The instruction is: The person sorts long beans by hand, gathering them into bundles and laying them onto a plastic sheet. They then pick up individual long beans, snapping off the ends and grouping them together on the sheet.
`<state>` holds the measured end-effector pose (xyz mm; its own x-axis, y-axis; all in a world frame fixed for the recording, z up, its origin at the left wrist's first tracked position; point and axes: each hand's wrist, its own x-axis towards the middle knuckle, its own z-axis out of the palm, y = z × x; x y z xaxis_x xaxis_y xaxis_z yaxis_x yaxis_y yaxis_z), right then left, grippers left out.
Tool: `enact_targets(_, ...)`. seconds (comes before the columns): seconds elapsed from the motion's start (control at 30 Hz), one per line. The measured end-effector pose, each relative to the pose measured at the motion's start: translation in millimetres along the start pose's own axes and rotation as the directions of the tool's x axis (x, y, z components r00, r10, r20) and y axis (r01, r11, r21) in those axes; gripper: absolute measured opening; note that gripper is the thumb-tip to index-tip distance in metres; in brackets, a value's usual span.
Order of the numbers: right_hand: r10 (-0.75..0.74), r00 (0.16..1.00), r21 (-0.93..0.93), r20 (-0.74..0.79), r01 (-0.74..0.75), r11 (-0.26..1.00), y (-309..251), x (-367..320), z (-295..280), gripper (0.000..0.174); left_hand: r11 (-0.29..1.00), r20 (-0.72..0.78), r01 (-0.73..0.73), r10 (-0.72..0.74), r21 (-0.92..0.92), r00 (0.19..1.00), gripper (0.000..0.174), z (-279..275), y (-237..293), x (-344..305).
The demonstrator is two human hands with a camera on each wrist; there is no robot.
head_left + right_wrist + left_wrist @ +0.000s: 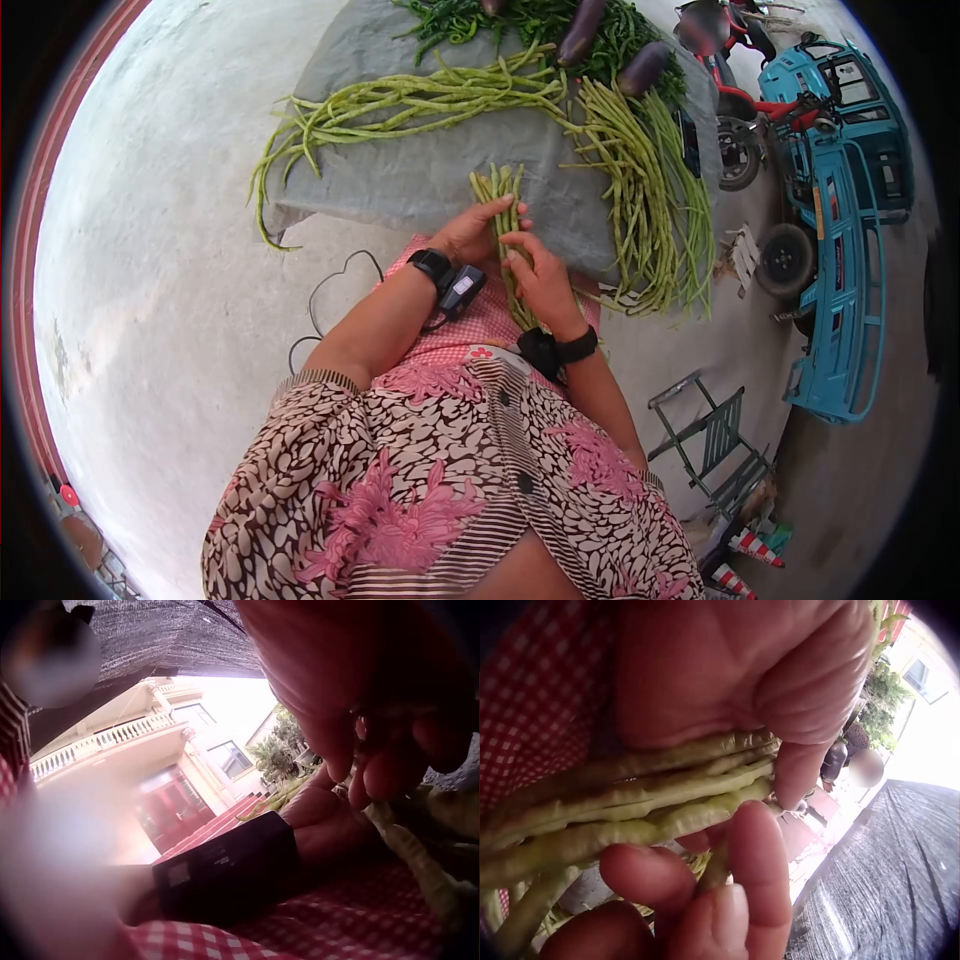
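Note:
A small bundle of long green beans (507,262) lies lengthwise over the person's lap, its upper ends near the table edge. The left hand (478,232) grips the bundle near its upper end, thumb across it. Lower down, the right hand (543,282) has its fingers curled at the bundle's side. In the left wrist view, several beans (630,814) run under the left hand (742,675), and fingertips (757,840) pinch a short green piece below them. The right wrist view shows the right hand (375,697) in shadow, close to beans (412,851).
Long beans (420,100) lie across the grey-covered table (450,180), with another pile (635,190) at its right. Eggplants (645,68) and green peppers (450,20) are at the back. A blue vehicle (835,270) and a folding chair (715,440) stand to the right.

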<state>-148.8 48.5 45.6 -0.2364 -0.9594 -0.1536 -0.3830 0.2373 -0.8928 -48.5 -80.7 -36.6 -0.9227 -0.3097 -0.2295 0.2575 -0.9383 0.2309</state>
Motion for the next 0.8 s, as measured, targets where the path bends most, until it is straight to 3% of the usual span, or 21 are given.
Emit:
enact_targets(0.03,0.034,0.999,0.012,0.012,-0.034,0.999,0.3,-0.2,-1.2,0.022,0.997,0.003,-0.065,0.065,-0.033,0.998,0.038,-5.9,-3.3,4.2)
enact_targets(0.13,-0.211,0.973,-0.175,-0.093,0.193,0.965,5.4,5.2,1.5,0.022,0.996,0.071,-0.064,0.068,-0.054,0.995,0.035,-14.8,-1.6,7.4)
enact_targets(0.23,-0.26,0.938,-0.248,-0.229,0.203,0.947,-10.5,15.3,-7.6,0.022,0.992,0.079,-0.099,0.093,0.08,0.993,0.041,-8.8,-2.4,7.3)
enact_targets(0.33,-0.19,0.943,-0.146,-0.273,0.154,0.977,-20.9,34.6,-12.4,0.022,0.996,0.074,-0.061,0.056,0.066,0.996,0.034,-22.2,-5.0,17.1)
enact_targets(0.43,-0.182,0.935,-0.201,-0.306,0.123,0.972,-23.2,55.5,-11.8,0.022,0.977,0.108,-0.099,0.079,0.188,0.991,0.053,-30.5,-5.5,20.3)
enact_targets(0.53,-0.202,0.935,-0.282,-0.293,0.117,0.952,-15.3,72.6,-6.4,0.023,0.983,0.111,-0.109,0.092,0.15,0.989,0.048,-27.3,-7.3,16.0)
enact_targets(0.63,-0.073,0.949,-0.104,-0.306,0.043,0.994,-12.8,79.6,-3.3,0.02,0.984,0.131,-0.103,0.084,0.145,0.988,0.043,-24.4,-4.4,13.5)
enact_targets(0.73,-0.252,0.913,-0.336,-0.321,0.139,0.932,1.1,89.8,-2.5,0.016,0.982,0.07,-0.108,0.098,0.155,0.993,0.039,-14.2,-5.6,7.7)
enact_targets(0.8,-0.292,0.901,-0.411,-0.321,0.146,0.9,2.3,91.1,-3.5,0.015,0.98,0.078,-0.125,0.114,0.155,0.99,0.039,-10.1,-5.4,5.9)
